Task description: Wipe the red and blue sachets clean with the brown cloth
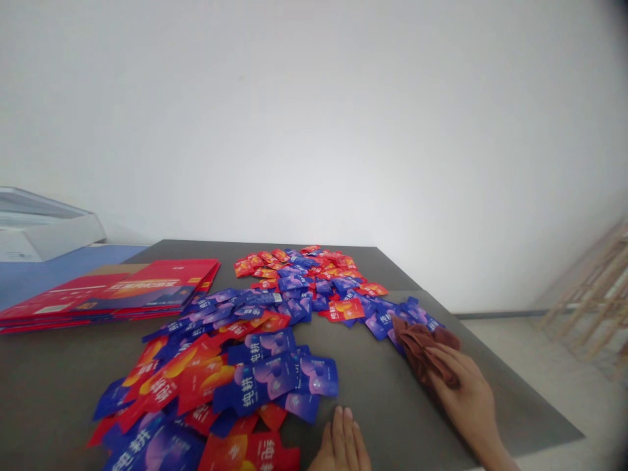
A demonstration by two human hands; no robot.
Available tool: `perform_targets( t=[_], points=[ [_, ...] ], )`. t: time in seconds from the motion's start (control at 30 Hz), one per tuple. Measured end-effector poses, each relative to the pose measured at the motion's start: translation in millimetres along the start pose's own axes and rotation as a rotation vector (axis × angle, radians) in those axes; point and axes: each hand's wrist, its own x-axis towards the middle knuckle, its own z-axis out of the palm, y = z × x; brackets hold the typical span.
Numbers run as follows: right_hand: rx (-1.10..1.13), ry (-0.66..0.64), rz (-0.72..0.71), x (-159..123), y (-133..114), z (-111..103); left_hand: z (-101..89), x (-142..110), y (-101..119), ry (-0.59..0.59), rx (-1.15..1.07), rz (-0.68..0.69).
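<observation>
My right hand (pixel 466 392) is closed around a bunched brown cloth (pixel 424 356) at the right side of the dark table. The cloth touches the right end of a spread of blue and purple packets (pixel 383 317). At the bottom middle, my left hand (pixel 341 445) lies flat with its fingers stretched out and holds nothing. Just left of it, a heap of red-orange and blue-purple packets (pixel 269 379) with white lettering overlaps loosely. More red and blue packets (pixel 299 268) lie toward the far edge. The wrist of my left hand is cut off by the frame.
Flat folded red cartons (pixel 147 284) are stacked on the table (pixel 373 418) at the left. Beyond them an open white box (pixel 53 232) rests on a blue surface (pixel 118 252). A white wall stands behind; at the right, a blurred wooden rack (pixel 596 301) is on the floor.
</observation>
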Motion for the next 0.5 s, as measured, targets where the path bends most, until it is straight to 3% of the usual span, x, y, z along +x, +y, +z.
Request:
perform_targets(
  t=[0.1,0.23,0.5],
  points=[
    [-0.003,0.006,0.001,-0.2,-0.3,-0.1,10.1,-4.3,3.7,0.036,0.007,0.000],
    [-0.002,0.007,-0.003,-0.5,0.0,-0.4,17.5,-10.1,7.2,-0.009,0.021,0.074],
    [0.005,0.004,-0.002,0.3,-0.5,0.3,17.3,-11.8,7.0,-0.062,0.018,0.108]
  ],
)
